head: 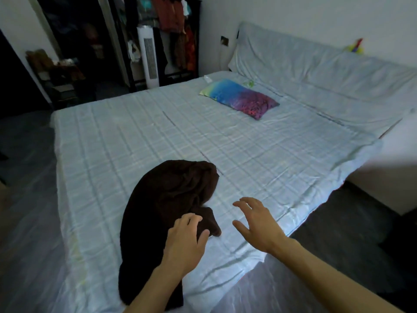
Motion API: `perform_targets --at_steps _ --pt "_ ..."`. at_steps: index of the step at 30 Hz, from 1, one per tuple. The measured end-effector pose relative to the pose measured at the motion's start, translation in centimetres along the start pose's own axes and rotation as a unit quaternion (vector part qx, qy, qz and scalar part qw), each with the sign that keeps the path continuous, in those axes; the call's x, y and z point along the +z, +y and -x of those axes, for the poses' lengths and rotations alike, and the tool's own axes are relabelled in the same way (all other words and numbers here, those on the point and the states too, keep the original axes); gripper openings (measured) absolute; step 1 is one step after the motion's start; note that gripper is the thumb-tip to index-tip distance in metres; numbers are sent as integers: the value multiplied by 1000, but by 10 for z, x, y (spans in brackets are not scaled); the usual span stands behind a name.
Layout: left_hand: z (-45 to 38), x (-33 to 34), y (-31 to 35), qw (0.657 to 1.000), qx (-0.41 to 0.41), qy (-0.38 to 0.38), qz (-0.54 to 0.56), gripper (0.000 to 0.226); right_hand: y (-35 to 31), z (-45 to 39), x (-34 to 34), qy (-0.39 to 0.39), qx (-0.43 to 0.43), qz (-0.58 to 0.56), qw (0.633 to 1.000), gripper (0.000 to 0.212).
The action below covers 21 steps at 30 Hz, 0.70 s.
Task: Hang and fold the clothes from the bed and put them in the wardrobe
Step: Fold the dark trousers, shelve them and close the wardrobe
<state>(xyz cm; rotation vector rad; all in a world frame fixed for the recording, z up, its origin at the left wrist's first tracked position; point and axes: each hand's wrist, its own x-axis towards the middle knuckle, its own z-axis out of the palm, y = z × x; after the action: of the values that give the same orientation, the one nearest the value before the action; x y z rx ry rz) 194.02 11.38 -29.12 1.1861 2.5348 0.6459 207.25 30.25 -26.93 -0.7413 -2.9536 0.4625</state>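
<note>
On the near corner of the bed [140,123], a dark brown garment [171,190] lies crumpled, one end trailing over the edge toward the person. Left hand [184,241] is over its lower folds with fingers [191,219] bent and spread; whether they touch the cloth cannot be told, but nothing is pinched yet. Right hand [259,224] hovers just beside the garment above the bare sheet, fingers loose and apart, holding nothing. By my reading, the step in hand is picking up this last visible piece, so the task looks well along but this item is neither folded nor hung. Next move calls for both hands to close on the fabric, lift it, find its edges or shoulders and spread it out. Across the room, well apart from the bed, the open wardrobe [173,30] shows clothes hanging; a colourful pillow [239,98] rests near the headboard.
</note>
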Motion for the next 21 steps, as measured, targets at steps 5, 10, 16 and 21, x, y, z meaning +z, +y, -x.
perform_targets --at_steps 5,10,16,21 --pt "-63 0 -19 1000 -2 -4 -2 45 13 -62 -5 -7 -1 1 1000 52" --pt "-99 -3 -36 999 -36 -9 5 46 36 -116 2 -22 1 -29 999 51" --pt "-134 18 -52 991 -128 -28 -10 44 81 -202 22 -56 -16 -82 995 50" --pt "-175 45 -43 978 -207 -30 -20 43 131 -288 51 -118 -46 -120 985 50"
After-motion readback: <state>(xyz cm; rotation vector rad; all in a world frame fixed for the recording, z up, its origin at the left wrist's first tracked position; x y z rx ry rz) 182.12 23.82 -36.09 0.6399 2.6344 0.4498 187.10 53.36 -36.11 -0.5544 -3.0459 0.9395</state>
